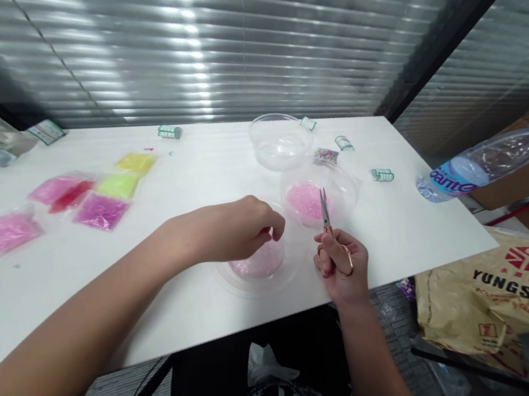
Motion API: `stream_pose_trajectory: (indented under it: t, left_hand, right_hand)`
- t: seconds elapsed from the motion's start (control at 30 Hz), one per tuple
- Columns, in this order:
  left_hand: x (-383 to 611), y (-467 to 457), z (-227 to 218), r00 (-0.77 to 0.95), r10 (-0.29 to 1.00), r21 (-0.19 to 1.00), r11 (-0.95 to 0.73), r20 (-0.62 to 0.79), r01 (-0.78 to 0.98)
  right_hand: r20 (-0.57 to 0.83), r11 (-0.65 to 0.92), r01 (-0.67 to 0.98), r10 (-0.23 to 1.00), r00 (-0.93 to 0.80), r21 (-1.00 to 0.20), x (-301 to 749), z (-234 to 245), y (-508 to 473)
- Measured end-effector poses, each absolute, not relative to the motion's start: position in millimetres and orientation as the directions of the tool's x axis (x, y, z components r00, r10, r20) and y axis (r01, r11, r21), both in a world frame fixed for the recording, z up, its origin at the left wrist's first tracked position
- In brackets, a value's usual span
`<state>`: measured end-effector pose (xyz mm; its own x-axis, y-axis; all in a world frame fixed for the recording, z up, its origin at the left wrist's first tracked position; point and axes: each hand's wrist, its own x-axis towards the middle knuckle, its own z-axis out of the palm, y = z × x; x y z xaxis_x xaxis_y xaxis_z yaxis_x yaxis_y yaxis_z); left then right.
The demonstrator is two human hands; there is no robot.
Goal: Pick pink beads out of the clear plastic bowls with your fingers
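My right hand (341, 266) grips small rose-gold scissors (325, 215) by the handles, blades pointing up and closed, near the table's front edge. My left hand (232, 230) hovers with fingers curled in a pinch over a clear shallow bowl (260, 267) of pale pink beads; what it pinches, if anything, is too small to see. Just behind the scissors sits a second clear bowl (339, 189) holding brighter pink beads. An empty clear bowl (279, 138) stands farther back.
Bags of pink, red, green and yellow beads (99, 211) lie at the left on the white table (80, 283). Small green-striped spools (382, 173) are scattered at the back right. A water bottle (487, 164) lies by the right edge; a printed bag (505, 300) sits below.
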<state>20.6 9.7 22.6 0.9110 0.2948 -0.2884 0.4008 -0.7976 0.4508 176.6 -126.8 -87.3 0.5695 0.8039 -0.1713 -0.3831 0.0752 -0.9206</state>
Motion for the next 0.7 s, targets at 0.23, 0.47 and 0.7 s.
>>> stream_pose_trajectory:
  t: [0.23, 0.47, 0.7]
  left_hand:
    - [18, 20, 21, 0.948, 0.294, 0.545, -0.778, -0.124, 0.313]
    - [20, 23, 25, 0.929, 0.369, 0.653, -0.695, -0.033, 0.300]
    - [20, 24, 29, 0.931, 0.362, 0.738, -0.641, 0.048, 0.211]
  right_hand:
    - [-0.182, 0.068, -0.382, 0.795, 0.578, -0.922, 176, -87, -126]
    - [-0.037, 0.115, -0.287, 0.879, 0.476, -0.951, 179, -93, -136]
    - [-0.002, 0.041, -0.207, 0.979, 0.205, -0.978, 182, -91, -146]
